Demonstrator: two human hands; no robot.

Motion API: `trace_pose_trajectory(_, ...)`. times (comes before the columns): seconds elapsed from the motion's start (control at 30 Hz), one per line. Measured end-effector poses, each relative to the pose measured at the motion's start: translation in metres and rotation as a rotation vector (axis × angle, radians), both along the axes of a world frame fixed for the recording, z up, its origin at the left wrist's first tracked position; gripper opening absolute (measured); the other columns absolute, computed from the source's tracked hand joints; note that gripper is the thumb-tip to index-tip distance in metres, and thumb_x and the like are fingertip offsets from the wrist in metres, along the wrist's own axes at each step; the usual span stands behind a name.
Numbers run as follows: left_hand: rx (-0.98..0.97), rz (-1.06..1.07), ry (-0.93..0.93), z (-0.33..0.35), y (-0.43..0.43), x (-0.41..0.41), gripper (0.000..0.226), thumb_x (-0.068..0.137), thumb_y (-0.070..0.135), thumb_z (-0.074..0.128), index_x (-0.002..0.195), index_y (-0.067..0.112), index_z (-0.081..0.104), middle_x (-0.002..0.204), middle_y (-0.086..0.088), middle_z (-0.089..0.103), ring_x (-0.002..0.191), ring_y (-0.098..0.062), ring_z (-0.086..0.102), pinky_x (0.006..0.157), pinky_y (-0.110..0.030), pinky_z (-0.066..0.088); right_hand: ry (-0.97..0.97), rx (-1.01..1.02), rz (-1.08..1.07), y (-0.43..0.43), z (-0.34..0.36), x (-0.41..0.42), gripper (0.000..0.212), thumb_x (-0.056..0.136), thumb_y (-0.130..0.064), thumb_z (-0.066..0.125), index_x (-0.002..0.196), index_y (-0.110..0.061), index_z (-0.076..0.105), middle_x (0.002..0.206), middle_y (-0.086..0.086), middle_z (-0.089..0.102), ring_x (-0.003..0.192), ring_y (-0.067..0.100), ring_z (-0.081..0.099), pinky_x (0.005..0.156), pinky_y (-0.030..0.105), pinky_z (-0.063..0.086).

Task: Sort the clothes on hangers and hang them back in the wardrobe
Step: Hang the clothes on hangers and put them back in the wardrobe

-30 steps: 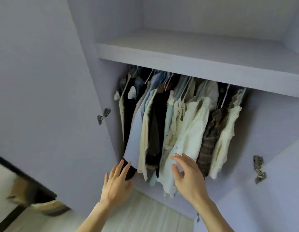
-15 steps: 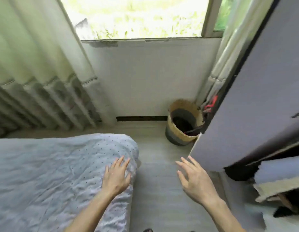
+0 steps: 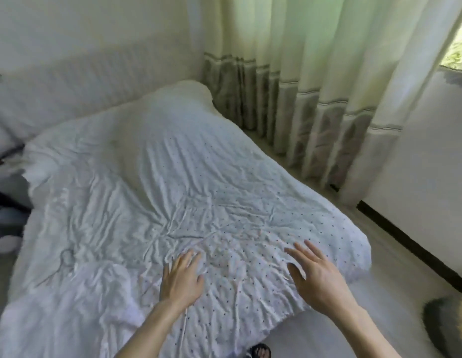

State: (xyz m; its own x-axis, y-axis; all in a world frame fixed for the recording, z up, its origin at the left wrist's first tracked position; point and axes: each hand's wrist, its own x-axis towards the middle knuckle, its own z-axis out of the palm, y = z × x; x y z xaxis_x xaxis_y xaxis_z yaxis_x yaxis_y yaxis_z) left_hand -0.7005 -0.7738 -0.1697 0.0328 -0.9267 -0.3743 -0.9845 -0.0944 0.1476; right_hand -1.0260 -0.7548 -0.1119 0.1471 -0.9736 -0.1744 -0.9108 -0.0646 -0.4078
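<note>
I face a bed (image 3: 152, 177) covered by a wrinkled white sheet with small dark dots. My left hand (image 3: 182, 276) hovers over the sheet's near part, fingers straight and holding nothing. My right hand (image 3: 315, 273) is out to the right above the bed's near corner, fingers spread and empty. No clothes, hangers or wardrobe show in the head view.
Pale curtains (image 3: 315, 86) with a grey lower band hang behind the bed on the right. A woven basket (image 3: 449, 329) sits at the lower right edge. A white wall with a dark baseboard (image 3: 405, 241) runs along the right. Dark items (image 3: 2, 202) lie at the left edge.
My view swung left from the open wardrobe of hanging clothes, past the window and basket, to the bed. Both hands stayed raised, open and empty.
</note>
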Motion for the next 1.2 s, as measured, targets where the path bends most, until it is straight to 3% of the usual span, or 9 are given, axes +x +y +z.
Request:
trace_pose_trajectory(0.3, 0.018, 0.504, 0.043, -0.014, 0.134, 0.08, 0.061, 0.102, 0.043, 0.039, 0.158, 0.035, 0.015, 0.166, 0.009, 0.009, 0.153, -0.014, 0.006, 0.123, -0.046, 0.01, 0.044, 0.058, 0.479, -0.013, -0.023, 0.112, 0.047, 0.104, -0.047, 0.031, 0.151, -0.04, 0.031, 0.162, -0.014, 0.023, 0.153, 0.011, 0.004, 0.121, 0.031, 0.016)
trace_pose_trajectory(0.6, 0.125, 0.782, 0.012, -0.033, 0.227, 0.149, 0.063, 0.103, 0.044, 0.037, 0.159, 0.033, 0.011, 0.167, 0.006, 0.01, 0.153, -0.016, 0.008, 0.123, -0.047, 0.01, 0.074, 0.179, 0.778, 0.004, -0.05, 0.222, 0.05, 0.104, -0.047, 0.031, 0.153, -0.038, 0.029, 0.163, -0.011, 0.022, 0.153, 0.014, 0.006, 0.122, 0.034, 0.017)
trace_pose_trajectory(0.8, 0.197, 0.818, 0.066, -0.057, 0.211, 0.235, 0.064, 0.103, 0.041, 0.036, 0.159, 0.031, 0.008, 0.167, 0.005, 0.006, 0.154, -0.016, 0.004, 0.124, -0.048, 0.006, 0.114, 0.24, 0.794, -0.01, -0.078, 0.307, 0.049, 0.104, -0.047, 0.032, 0.152, -0.039, 0.03, 0.163, -0.011, 0.022, 0.153, 0.012, 0.007, 0.122, 0.033, 0.018)
trace_pose_trajectory(1.2, 0.316, 0.676, 0.041, -0.139, 0.103, 0.479, 0.063, 0.103, 0.041, 0.038, 0.159, 0.029, 0.013, 0.166, 0.001, 0.011, 0.153, -0.02, 0.008, 0.122, -0.049, 0.01, 0.299, 0.446, 0.768, -0.095, -0.17, 0.527, 0.051, 0.104, -0.041, 0.035, 0.153, -0.03, 0.03, 0.162, -0.003, 0.025, 0.152, 0.017, 0.016, 0.123, 0.035, 0.018)
